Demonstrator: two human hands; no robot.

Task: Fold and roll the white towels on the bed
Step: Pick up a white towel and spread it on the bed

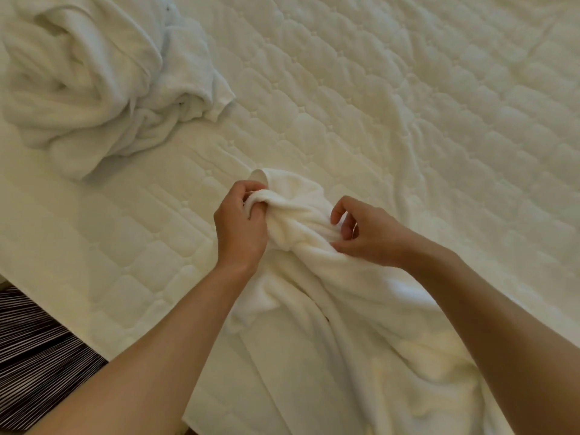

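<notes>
A white towel (339,309) lies crumpled on the bed in front of me, bunched at its far end and spreading toward the near edge. My left hand (240,226) is closed around the bunched far end of this towel. My right hand (365,235) pinches a fold of the same towel just to the right, thumb and fingers curled into the cloth. A heap of several more white towels (91,80) sits at the far left of the bed, apart from both hands.
The quilted white mattress (408,105) stretches away to the right and far side. Its near left edge runs diagonally, with a dark striped floor covering (34,350) beyond it at the lower left.
</notes>
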